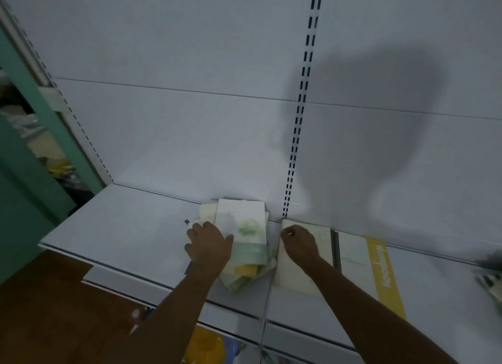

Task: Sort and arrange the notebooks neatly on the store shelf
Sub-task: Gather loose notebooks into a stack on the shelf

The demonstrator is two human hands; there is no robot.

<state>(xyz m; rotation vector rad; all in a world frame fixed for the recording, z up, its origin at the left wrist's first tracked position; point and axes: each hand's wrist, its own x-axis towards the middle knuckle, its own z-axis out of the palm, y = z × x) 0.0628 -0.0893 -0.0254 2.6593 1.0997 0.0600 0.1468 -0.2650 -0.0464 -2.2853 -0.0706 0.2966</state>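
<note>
The white shelf (122,227) carries everything, and its slotted upright (294,151) serves as the marker. Just left of the upright's foot lies a loose, fanned pile of notebooks (244,241), long axes running roughly from the back panel toward the shelf's front edge. Right of the upright a cream notebook (298,271) lies flat, same orientation, and beyond it a white one with a yellow band (380,276).

The left hand (209,244) rests spread on the pile's left side, thumb across the top green-and-white cover. The right hand (300,242) has its fingers curled at the cream notebook's back corner; whether it pinches the edge I cannot tell. The pile, nearer the left hand, likely needs squaring.

The pile's lower books are mostly covered, and a striped item at the far right is cut off.
</note>
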